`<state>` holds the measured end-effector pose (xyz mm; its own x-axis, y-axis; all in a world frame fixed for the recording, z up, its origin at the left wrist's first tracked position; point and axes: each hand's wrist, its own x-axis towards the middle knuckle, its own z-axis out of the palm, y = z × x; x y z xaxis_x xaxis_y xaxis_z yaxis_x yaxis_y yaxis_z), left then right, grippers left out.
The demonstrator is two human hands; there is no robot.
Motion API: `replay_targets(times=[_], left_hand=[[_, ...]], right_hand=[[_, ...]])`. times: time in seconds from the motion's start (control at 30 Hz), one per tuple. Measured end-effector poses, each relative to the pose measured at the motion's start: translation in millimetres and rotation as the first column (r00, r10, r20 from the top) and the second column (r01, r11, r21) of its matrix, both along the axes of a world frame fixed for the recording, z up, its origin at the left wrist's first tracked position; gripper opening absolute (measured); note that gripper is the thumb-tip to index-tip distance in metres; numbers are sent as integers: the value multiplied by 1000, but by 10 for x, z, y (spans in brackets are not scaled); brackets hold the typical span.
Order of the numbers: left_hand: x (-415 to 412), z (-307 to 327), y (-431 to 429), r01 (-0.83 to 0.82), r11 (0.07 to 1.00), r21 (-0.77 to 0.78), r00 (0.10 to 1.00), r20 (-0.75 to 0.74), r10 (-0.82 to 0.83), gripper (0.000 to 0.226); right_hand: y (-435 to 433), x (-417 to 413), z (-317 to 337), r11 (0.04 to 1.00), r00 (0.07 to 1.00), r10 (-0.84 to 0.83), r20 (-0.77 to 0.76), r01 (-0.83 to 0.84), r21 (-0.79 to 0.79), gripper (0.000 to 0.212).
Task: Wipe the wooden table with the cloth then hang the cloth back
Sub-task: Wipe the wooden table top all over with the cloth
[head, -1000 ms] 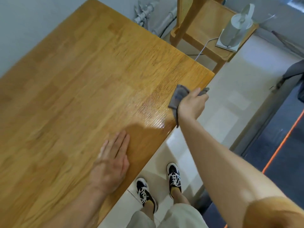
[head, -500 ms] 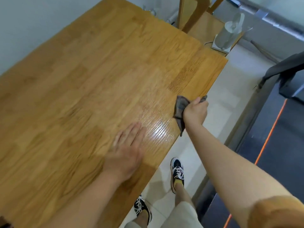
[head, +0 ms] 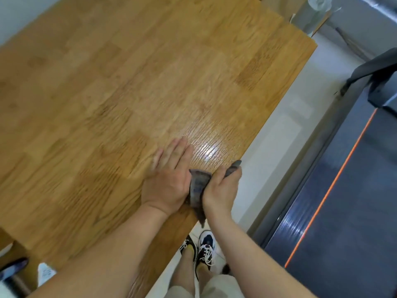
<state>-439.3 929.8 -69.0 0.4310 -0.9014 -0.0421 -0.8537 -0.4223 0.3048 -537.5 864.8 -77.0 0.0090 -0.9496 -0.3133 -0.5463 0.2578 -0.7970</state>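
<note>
Wiping the near edge with the cloth balled up in one fist

So the right hand [head: 221, 188] is curled tight round the crumpled dark grey cloth [head: 198, 186] right at the edge of the glossy light-brown wooden table [head: 129, 82]. The left hand [head: 169, 175] lies flat, fingers straight, just beside it. I'd spread the cloth flatter and press down, otherwise it probably just skims the edge.

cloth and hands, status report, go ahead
Left hand flat on wooden table. Right hand grips cloth at the near edge, beside left hand. Nothing seen in the way.
</note>
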Motion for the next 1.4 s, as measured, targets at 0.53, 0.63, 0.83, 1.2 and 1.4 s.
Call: replay_targets(times=[0.53, 0.63, 0.83, 1.2, 1.4], left_hand=[[17, -26, 12, -11, 997, -81, 999, 50, 15, 52], [43, -44, 27, -9, 995, -100, 1000, 1, 10, 54], [25, 25, 79, -12, 990, -140, 985, -175, -12, 48], [-246, 123, 1647, 101, 990, -93, 824, -549, -136, 41], [-450, 527, 2448, -193, 979, -71, 632, -772, 69, 30]], right_hand=[[58, 85, -144, 979, 958, -205, 203, 197, 56, 46], [506, 43, -179, 979, 952, -202, 229, 195, 54, 47], [1149, -37, -180, 978, 956, -205, 209, 193, 75, 54], [2707, -199, 162, 813, 923, -368, 115, 260, 521, 35], [2925, -471, 398, 545, 819, -464, 338, -37, 838, 54]])
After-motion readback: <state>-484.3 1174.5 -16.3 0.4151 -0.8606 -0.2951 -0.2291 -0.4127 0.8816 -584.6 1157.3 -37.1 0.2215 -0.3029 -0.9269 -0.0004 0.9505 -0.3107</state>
